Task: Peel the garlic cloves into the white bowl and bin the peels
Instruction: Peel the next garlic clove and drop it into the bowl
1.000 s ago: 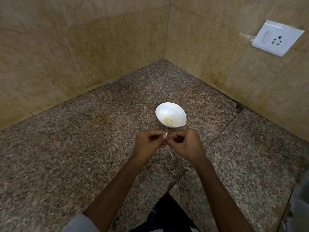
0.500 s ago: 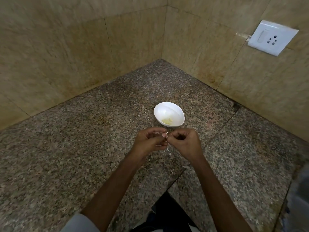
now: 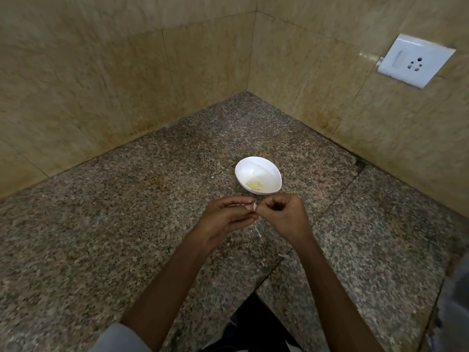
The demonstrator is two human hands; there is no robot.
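granite counter | beige tiled walls | socket | white bowl | garlic clove

I face a speckled granite surface set into a corner of two tiled walls. A white socket plate, with a switch and round pin holes, sits on the right wall. Well left of the socket plate the walls meet in a vertical joint, and past it runs the left wall, beige with thin grout lines. Below the socket plate, brownish stains darken the wall's foot, and a straight seam crosses the granite toward me. The light is soft and even.
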